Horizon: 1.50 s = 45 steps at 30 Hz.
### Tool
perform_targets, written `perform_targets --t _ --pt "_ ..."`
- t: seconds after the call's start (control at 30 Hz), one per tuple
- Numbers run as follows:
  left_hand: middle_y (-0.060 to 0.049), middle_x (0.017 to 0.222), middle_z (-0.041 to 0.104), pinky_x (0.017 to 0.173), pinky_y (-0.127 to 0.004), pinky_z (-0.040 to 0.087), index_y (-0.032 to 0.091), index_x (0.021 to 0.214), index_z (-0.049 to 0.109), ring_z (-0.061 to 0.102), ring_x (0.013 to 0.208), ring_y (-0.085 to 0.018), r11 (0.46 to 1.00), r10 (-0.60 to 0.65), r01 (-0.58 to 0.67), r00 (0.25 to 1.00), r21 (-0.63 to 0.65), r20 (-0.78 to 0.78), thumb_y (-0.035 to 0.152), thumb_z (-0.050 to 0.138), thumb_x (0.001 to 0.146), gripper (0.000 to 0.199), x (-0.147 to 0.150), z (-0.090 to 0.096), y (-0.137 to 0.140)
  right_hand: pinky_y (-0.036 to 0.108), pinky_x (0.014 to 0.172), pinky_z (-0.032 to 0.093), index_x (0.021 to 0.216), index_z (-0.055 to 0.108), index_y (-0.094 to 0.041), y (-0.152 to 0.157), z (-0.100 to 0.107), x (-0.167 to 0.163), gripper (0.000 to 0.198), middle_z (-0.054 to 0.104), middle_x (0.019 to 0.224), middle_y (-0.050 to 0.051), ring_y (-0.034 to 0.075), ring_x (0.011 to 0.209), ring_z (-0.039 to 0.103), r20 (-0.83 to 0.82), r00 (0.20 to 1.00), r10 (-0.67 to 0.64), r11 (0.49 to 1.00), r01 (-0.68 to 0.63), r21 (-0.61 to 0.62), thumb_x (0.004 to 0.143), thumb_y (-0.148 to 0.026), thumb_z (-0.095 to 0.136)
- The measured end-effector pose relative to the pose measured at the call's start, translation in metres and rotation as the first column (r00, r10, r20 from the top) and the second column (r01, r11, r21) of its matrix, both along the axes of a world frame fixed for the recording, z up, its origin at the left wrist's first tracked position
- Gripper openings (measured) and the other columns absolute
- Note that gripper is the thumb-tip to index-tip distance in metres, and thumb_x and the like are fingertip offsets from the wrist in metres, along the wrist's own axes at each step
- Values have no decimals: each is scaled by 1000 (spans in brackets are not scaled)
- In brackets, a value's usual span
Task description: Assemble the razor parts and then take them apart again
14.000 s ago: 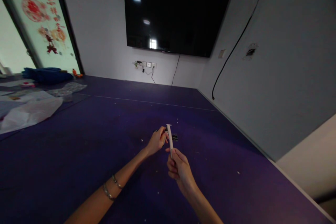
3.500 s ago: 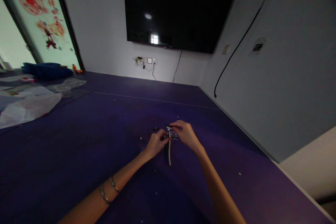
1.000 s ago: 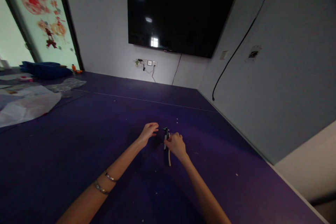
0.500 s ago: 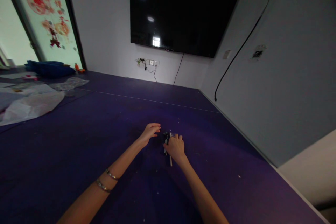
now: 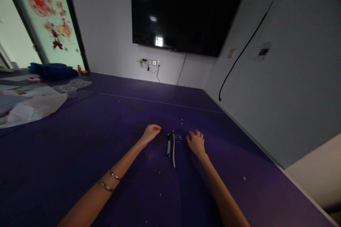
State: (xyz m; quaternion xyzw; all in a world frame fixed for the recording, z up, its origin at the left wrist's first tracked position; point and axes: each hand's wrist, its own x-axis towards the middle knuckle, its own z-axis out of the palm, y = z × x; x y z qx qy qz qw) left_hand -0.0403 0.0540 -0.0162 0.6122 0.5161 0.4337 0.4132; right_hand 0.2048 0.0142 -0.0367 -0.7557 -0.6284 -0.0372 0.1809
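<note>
My left hand (image 5: 150,133) is closed in a pinch on the left. A tiny dark thing shows at its fingertips, too small to name. Right of it a slim black object with a pale grey strip (image 5: 168,148) lies on the purple surface (image 5: 114,170). Beside that lies a thin, slightly bent off-white stick-like piece (image 5: 174,154). A small shiny, clear-looking packet (image 5: 178,137) touches or nearly touches the stick's upper end. My right hand (image 5: 196,144) rests to the right of these, apart from them, with its fingers bent and spread and nothing seen in them.
Small white specks dot the surface. On the far left lie a crumpled translucent plastic sheet (image 5: 37,108), a dark blue cloth bundle (image 5: 53,71) and a small orange item (image 5: 81,70). A television (image 5: 186,10) hangs on the back wall. A black cable (image 5: 242,49) runs down the right wall.
My right hand has let go of the small things and moved right, so they now show uncovered. My left hand's fingers have closed from a loose curve into a pinch.
</note>
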Motion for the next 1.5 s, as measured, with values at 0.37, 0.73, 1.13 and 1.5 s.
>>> perform_targets --t 0.37,0.73,1.13,1.5 --pt "-8 81 66 82 -33 42 17 75 70 60 83 -22 985 76 -6 913 175 -401 14 59 68 13 -5 -26 23 40 95 28 123 52 -20 -1 -28 20 41 45 131 13 26 122 36 49 999 -13 1000 15 -27 88 -30 34" --pt "-11 95 59 91 -36 35 18 80 69 49 103 -28 971 165 -22 785 239 -598 21 58 75 13 7 -34 23 39 94 28 122 53 -19 -1 -31 21 41 47 129 13 27 121 36 71 997 8 1000 -8 9 88 -30 33" --pt "-7 94 64 82 -34 38 20 82 69 51 95 -25 949 236 -18 704 316 -670 21 53 79 17 11 -37 15 40 93 29 122 54 -19 1 -32 22 41 47 129 14 29 121 37 76 997 -1 1000 0 10 88 -30 34" --pt "-4 85 66 81 -34 40 18 81 67 55 84 -18 846 153 130 871 518 -467 20 56 80 11 30 -20 4 44 94 31 119 57 -17 5 -33 28 40 48 129 16 30 121 38 -48 998 28 999 -27 22 85 -28 39"
